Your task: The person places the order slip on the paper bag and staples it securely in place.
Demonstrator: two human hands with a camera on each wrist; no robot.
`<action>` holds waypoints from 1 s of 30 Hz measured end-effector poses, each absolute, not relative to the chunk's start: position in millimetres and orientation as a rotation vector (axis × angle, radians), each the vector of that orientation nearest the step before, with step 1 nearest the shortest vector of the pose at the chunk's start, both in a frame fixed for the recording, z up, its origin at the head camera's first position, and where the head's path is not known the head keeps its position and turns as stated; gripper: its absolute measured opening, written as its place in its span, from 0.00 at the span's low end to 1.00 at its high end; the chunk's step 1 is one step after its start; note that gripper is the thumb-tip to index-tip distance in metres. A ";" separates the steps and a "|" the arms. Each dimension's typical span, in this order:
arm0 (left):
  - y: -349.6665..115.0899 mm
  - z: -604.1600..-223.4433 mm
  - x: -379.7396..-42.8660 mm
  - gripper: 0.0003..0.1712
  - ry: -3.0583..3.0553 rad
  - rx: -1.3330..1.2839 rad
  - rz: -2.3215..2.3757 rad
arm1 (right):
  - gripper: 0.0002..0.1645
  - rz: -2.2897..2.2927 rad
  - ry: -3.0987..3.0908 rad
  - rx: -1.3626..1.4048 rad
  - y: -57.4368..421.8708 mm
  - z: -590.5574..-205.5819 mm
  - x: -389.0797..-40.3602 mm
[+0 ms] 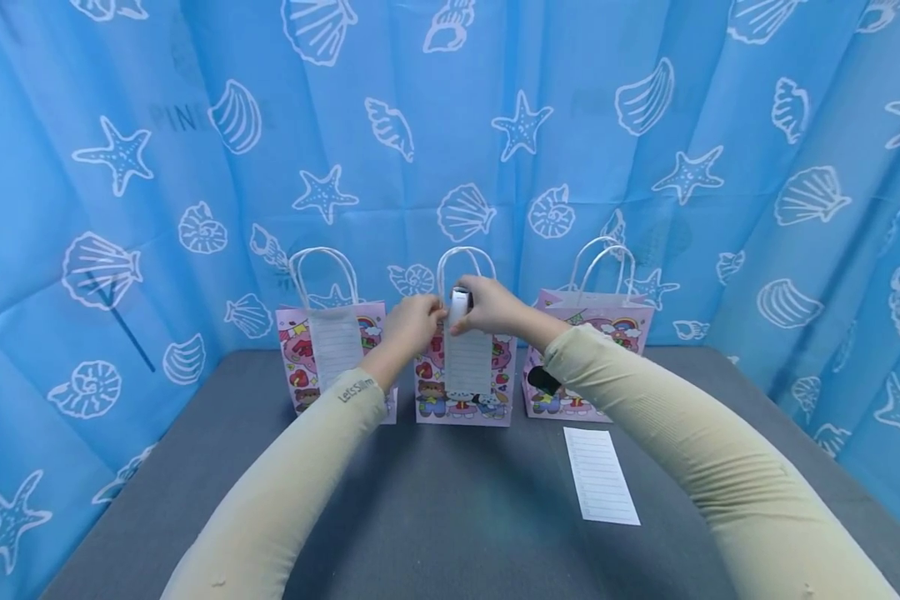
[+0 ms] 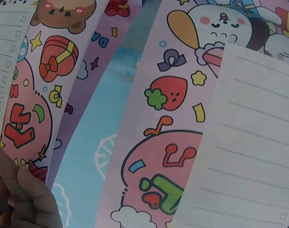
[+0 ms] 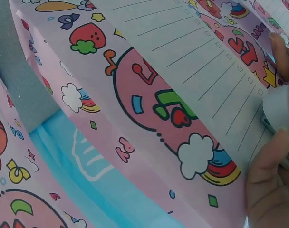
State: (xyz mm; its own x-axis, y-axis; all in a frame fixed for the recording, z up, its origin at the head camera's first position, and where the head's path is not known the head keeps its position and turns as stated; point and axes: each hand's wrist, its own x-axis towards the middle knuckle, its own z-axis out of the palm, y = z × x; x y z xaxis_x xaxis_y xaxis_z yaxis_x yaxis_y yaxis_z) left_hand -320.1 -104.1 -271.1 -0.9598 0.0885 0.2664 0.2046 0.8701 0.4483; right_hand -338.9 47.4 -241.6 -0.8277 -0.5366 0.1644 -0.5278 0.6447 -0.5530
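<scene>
My right hand (image 1: 490, 307) grips a white stapler (image 1: 460, 302) at the top edge of the middle pink paper bag (image 1: 429, 379). A lined paper list (image 1: 468, 362) hangs over that bag's cartoon front, its upper end under the stapler. My left hand (image 1: 414, 323) pinches the bag's top left corner, below the white twisted handle (image 1: 450, 258). Curled fingers (image 2: 25, 197) show beside the list in the left wrist view. In the right wrist view, the thumb (image 3: 273, 166) presses along the stapler, which is partly cut off by the frame.
The left bag (image 1: 371, 333) has a similar list (image 1: 336, 342) on its front. Partly behind my right sleeve stands a third bag (image 1: 611, 315). Another list (image 1: 600, 475) lies on the grey table (image 1: 450, 517) before it. A blue shell-patterned curtain (image 1: 450, 150) hangs behind.
</scene>
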 end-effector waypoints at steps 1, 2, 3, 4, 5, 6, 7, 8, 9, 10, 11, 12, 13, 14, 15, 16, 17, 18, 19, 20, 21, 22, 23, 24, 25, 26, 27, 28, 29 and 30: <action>-104.0 -270.9 -320.0 0.12 -2.801 -0.221 -0.696 | 0.33 -0.949 2.835 -0.915 46.8 -241.2 -338.7; -103.9 -270.8 -320.1 0.12 -2.798 -0.218 -0.685 | 0.32 -0.944 2.837 -0.916 46.3 -241.3 -338.9; -103.9 -270.8 -320.2 0.12 -2.794 -0.217 -0.674 | 0.32 -0.937 2.842 -0.920 45.7 -241.3 -339.1; -103.8 -271.0 -320.4 0.13 -2.792 -0.219 -0.667 | 0.31 -0.928 2.848 -0.926 45.4 -241.4 -339.2; -103.9 -271.4 -320.8 0.13 -2.786 -0.222 -0.668 | 0.30 -0.919 2.855 -0.932 45.1 -241.3 -338.9; -103.9 -271.9 -321.1 0.12 -2.782 -0.225 -0.671 | 0.30 -0.908 2.863 -0.940 44.7 -241.3 -338.8; -104.0 -272.4 -321.4 0.12 -2.777 -0.228 -0.676 | 0.29 -0.894 2.870 -0.949 44.4 -241.4 -338.7; -104.0 -272.9 -321.7 0.12 -2.774 -0.230 -0.677 | 0.29 -0.883 2.875 -0.957 44.2 -241.7 -338.7; -104.1 -273.3 -321.9 0.12 -2.772 -0.233 -0.681 | 0.29 -0.872 2.879 -0.964 44.1 -241.8 -338.5; -104.2 -273.7 -322.1 0.12 -2.770 -0.235 -0.688 | 0.29 -0.865 2.883 -0.967 43.9 -242.0 -338.3; -104.3 -274.1 -322.4 0.12 -2.768 -0.238 -0.695 | 0.29 -0.855 2.888 -0.969 43.8 -242.2 -338.1; -104.4 -274.5 -322.7 0.12 -2.767 -0.240 -0.704 | 0.29 -0.846 2.893 -0.972 43.7 -242.6 -338.2; -104.6 -274.7 -323.0 0.12 -2.767 -0.241 -0.712 | 0.30 -0.841 2.895 -0.970 43.6 -243.0 -338.1; -104.7 -275.0 -323.3 0.12 -2.768 -0.240 -0.720 | 0.30 -0.836 2.900 -0.968 43.6 -243.6 -338.2; -105.0 -275.2 -323.7 0.12 -2.769 -0.241 -0.727 | 0.30 -0.833 2.904 -0.962 43.4 -244.1 -338.1; -105.2 -275.4 -324.1 0.12 -2.770 -0.242 -0.729 | 0.30 -0.831 2.906 -0.957 43.1 -244.6 -338.1; -105.5 -275.5 -324.5 0.12 -2.772 -0.242 -0.733 | 0.30 -0.829 2.909 -0.954 42.8 -245.2 -338.1; -105.8 -275.6 -325.0 0.12 -2.774 -0.241 -0.739 | 0.31 -0.835 2.908 -0.951 42.5 -245.8 -338.2; -106.1 -275.6 -325.4 0.12 -2.775 -0.242 -0.743 | 0.31 -0.840 2.909 -0.948 42.3 -246.4 -338.5; -106.4 -275.6 -325.8 0.12 -2.776 -0.244 -0.747 | 0.30 -0.846 2.909 -0.946 42.1 -247.0 -338.7; -106.8 -275.5 -326.2 0.12 -2.777 -0.248 -0.749 | 0.30 -0.858 2.907 -0.944 41.8 -247.4 -339.0; -107.0 -275.4 -326.4 0.12 -2.776 -0.251 -0.754 | 0.30 -0.872 2.905 -0.945 41.6 -247.9 -339.4; -107.2 -275.2 -326.6 0.12 -2.777 -0.255 -0.753 | 0.30 -0.888 2.902 -0.946 41.5 -248.2 -339.5; -107.6 -275.1 -326.6 0.12 -2.777 -0.259 -0.754 | 0.30 -0.911 2.892 -0.945 41.4 -248.9 -339.8; -107.8 -275.0 -326.5 0.12 -2.775 -0.262 -0.754 | 0.30 -0.932 2.885 -0.945 41.1 -249.6 -340.0; -108.1 -274.9 -326.2 0.12 -2.775 -0.265 -0.757 | 0.31 -0.954 2.876 -0.946 40.8 -250.3 -339.9; -108.4 -274.9 -325.9 0.12 -2.776 -0.266 -0.761 | 0.31 -0.979 2.866 -0.946 40.4 -251.1 -339.7; -108.6 -275.0 -325.5 0.12 -2.776 -0.267 -0.764 | 0.30 -0.999 2.860 -0.947 40.1 -252.0 -339.2; -108.9 -275.1 -325.3 0.12 -2.776 -0.268 -0.770 | 0.30 -1.021 2.852 -0.947 39.7 -252.9 -338.7; -109.1 -275.2 -325.0 0.12 -2.774 -0.269 -0.783 | 0.30 -1.044 2.846 -0.946 39.3 -254.1 -338.4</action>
State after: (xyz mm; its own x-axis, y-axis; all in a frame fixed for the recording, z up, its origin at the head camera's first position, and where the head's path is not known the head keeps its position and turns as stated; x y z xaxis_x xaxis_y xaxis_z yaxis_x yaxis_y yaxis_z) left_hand -325.0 -109.1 -275.2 -0.9528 0.1091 0.2834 0.2412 0.8389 0.4880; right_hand -338.4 39.3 -254.1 -0.8220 -0.5226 0.2265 -0.5451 0.6065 -0.5789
